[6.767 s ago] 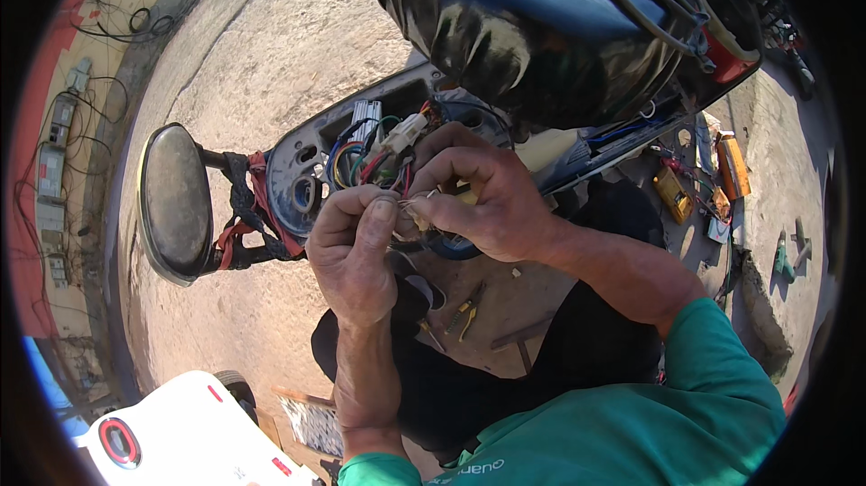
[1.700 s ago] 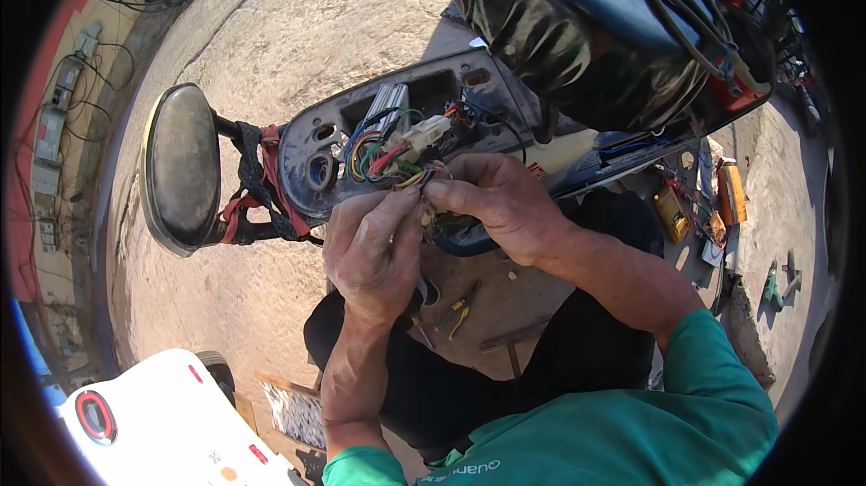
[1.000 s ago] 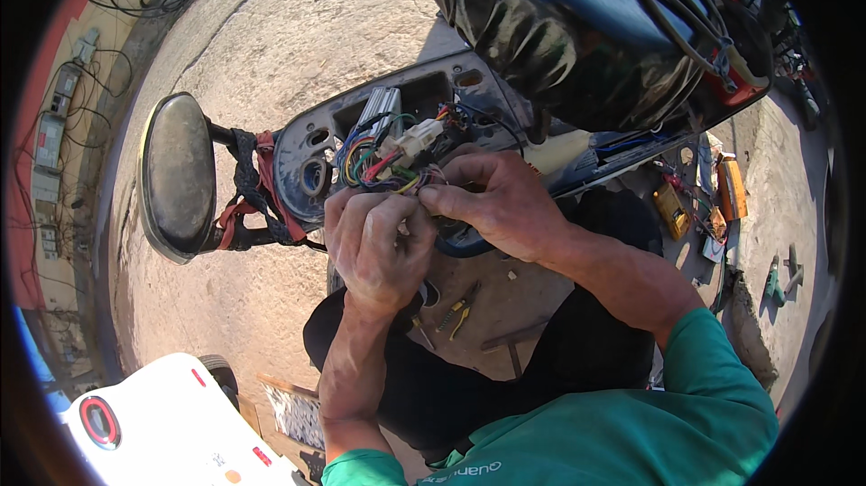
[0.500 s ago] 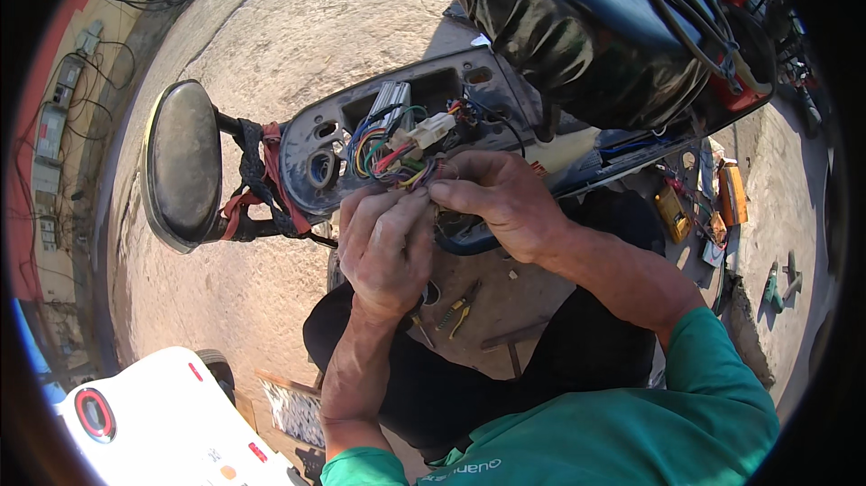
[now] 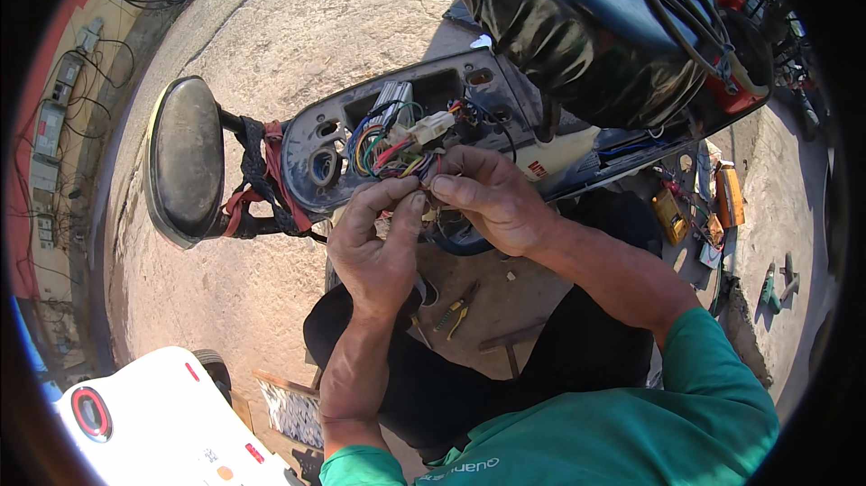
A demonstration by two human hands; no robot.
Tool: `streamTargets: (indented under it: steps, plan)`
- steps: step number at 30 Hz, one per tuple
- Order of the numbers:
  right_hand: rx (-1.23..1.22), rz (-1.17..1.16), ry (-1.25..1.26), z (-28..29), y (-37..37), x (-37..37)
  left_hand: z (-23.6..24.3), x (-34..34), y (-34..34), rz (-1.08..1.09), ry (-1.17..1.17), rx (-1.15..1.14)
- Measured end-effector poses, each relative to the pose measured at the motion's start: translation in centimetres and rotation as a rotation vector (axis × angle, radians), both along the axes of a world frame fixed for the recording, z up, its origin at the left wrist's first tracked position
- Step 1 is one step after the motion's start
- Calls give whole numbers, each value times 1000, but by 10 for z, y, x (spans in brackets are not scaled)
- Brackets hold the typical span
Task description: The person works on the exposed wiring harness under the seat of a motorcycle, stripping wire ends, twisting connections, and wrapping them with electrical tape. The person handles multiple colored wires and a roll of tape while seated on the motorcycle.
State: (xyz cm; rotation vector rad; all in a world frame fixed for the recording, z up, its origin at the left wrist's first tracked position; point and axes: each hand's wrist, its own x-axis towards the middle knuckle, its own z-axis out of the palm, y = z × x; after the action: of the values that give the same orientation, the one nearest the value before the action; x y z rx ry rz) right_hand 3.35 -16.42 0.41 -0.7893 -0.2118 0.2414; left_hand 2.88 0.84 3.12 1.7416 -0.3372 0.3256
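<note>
A bundle of thin coloured wires (image 5: 390, 145) spills from the recess of a dusty dark plastic vehicle body (image 5: 302, 139). My right hand (image 5: 494, 202) pinches thin wire between thumb and forefinger at the near end of the bundle. Beside it, my left hand (image 5: 372, 238) brings its thumb and forefinger tips close together at the same wires; what lies between them is too small to make out. A white plug connector (image 5: 433, 128) rests among the wires, just beyond my fingers. Behind it sits a finned silver metal box (image 5: 393, 96).
A padded oval backrest (image 5: 185, 161) is strapped on at the left. The black-covered seat (image 5: 577, 35) rises at the upper right. Yellow-handled pliers (image 5: 458, 316) lie on the ground between my legs. A yellow meter (image 5: 670, 215) lies at right; a white vehicle (image 5: 162, 423) stands lower left.
My left hand's thumb and forefinger have spread from a tight curl, with the thumb lower. My right hand has shifted slightly and keeps its pinch at the wires.
</note>
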Motion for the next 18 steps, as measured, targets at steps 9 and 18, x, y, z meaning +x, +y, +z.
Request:
streamTargets:
  steps: [9, 18]
  plan:
    - [-178, 51, -78, 7, -14, 8, 26, 7, 4, -62, -154, 226]
    - [-249, 55, -151, 8, -20, 12, 28, 17, 10, -52, -449, 542]
